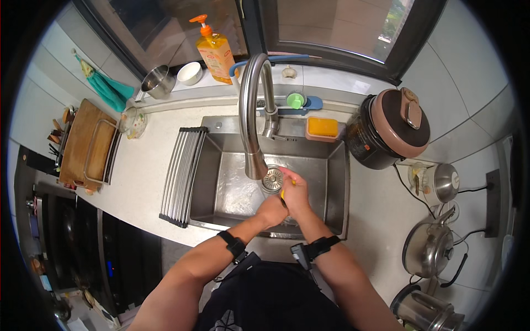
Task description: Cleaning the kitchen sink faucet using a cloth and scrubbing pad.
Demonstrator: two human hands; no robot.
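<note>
Both hands are close together over the stainless steel sink [236, 178], near the drain strainer [273, 178] and below the curved faucet [253, 124]. My right hand [296, 192] has its fingers closed around a small thing with yellow parts [283, 194], mostly hidden by the fingers. My left hand [273, 211] is closed against the right one; a dark bit shows between them, and what the left holds is hidden. Water lies on the sink floor. A yellow sponge [322, 126] rests in a pink holder at the sink's back right corner.
A roll-up drying rack [182, 178] covers the sink's left edge. Rice cooker [389, 128] and kettle [430, 248] stand at right. Soap bottle [216, 56], white bowl [189, 73] and steel pot [158, 82] line the sill. Cutting boards [85, 145] stand left, beside the stove [128, 256].
</note>
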